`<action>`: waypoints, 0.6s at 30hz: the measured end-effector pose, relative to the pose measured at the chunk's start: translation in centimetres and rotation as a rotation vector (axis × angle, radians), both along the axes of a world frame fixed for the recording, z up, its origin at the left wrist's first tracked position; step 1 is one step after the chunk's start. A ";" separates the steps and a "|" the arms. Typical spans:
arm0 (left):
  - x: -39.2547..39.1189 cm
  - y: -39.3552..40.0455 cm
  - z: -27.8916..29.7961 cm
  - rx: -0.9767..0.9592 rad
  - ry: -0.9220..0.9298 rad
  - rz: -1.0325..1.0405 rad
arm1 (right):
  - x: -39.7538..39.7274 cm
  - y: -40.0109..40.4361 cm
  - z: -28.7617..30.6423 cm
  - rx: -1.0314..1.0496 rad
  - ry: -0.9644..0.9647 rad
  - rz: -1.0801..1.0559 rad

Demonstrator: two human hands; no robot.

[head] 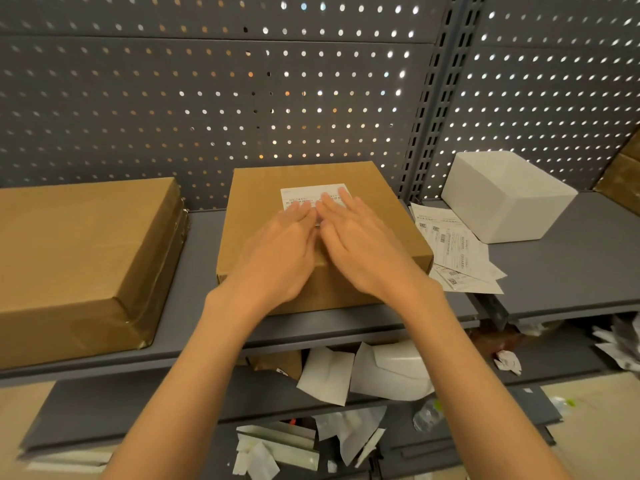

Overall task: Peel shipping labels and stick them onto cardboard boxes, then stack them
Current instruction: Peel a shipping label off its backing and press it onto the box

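A brown cardboard box [381,216] sits in the middle of the grey shelf [201,271]. A white shipping label [304,195] lies flat on its top, partly hidden under my fingers. My left hand [280,251] and my right hand [360,247] lie side by side on the box top with straight fingers pressing on the label. A second, wider cardboard box [79,251] wrapped in clear tape stands to the left. A loose pile of printed label sheets [453,251] lies on the shelf just right of the middle box.
A white foam box [505,195] stands at the right, with another cardboard box [623,174] at the far right edge. A perforated metal back panel [242,98] closes the shelf behind. Peeled backing papers [346,375] and scraps litter the lower shelves.
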State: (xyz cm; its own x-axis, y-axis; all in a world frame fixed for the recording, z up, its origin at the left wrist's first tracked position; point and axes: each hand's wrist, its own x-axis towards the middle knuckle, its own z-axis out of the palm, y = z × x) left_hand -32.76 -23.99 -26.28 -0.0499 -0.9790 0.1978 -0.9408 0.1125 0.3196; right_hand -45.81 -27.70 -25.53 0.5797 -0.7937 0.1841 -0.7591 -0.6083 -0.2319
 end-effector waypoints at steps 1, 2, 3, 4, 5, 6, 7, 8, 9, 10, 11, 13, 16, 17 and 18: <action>-0.2 0.0 -0.2 0.011 0.004 -0.020 | 0.3 0.3 -0.2 -0.008 0.028 0.018; -0.3 0.1 -0.4 0.016 0.008 -0.025 | 0.4 0.4 -0.4 -0.006 0.047 0.021; -0.3 0.2 -0.5 0.017 0.011 -0.022 | 0.4 0.6 -0.6 0.007 0.056 0.011; -0.2 0.3 -0.6 0.018 0.011 -0.016 | 0.4 0.7 -0.7 0.019 0.060 -0.007; 0.0 0.5 -0.6 0.020 0.004 -0.008 | 0.2 0.7 -0.9 0.023 0.062 -0.023; 0.1 0.5 -0.6 0.023 -0.006 0.000 | 0.1 0.6 -0.9 0.020 0.059 -0.036; 0.2 0.7 -0.5 0.025 -0.013 0.005 | -0.1 0.5 -1.0 0.017 0.054 -0.049; 0.3 0.7 -0.4 0.026 -0.015 0.007 | -0.3 0.5 -0.9 0.015 0.045 -0.064; 0.5 0.8 -0.4 0.026 -0.015 0.010 | -0.5 0.4 -0.9 0.015 0.037 -0.080; 0.8 1.0 -0.4 0.028 -0.011 0.015 | -0.7 0.4 -0.9 0.014 0.030 -0.096; 1.1 1.1 -0.4 0.028 -0.008 0.021 | -1.0 0.4 -0.9 0.013 0.024 -0.112; 1.7 1.6 -0.4 0.023 -0.009 0.035 | -1.5 0.4 -1.0 0.006 0.014 -0.131; 2.3 2.2 -0.3 0.018 -0.021 0.063 | -2.2 0.3 -1.1 -0.006 0.004 -0.154; 2.4 2.4 -0.2 0.015 -0.029 0.067 | -2.4 0.3 -1.2 -0.010 0.002 -0.163; 2.4 2.5 -0.2 0.009 -0.040 0.069 | -2.6 0.2 -1.2 -0.015 -0.001 -0.172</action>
State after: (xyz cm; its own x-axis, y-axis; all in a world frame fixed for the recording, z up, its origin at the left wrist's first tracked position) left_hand -30.34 -21.49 -26.49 0.0103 -0.9820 0.1884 -0.9585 0.0440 0.2818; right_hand -48.40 -27.45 -26.77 0.4356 -0.8783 0.1971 -0.8521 -0.4729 -0.2241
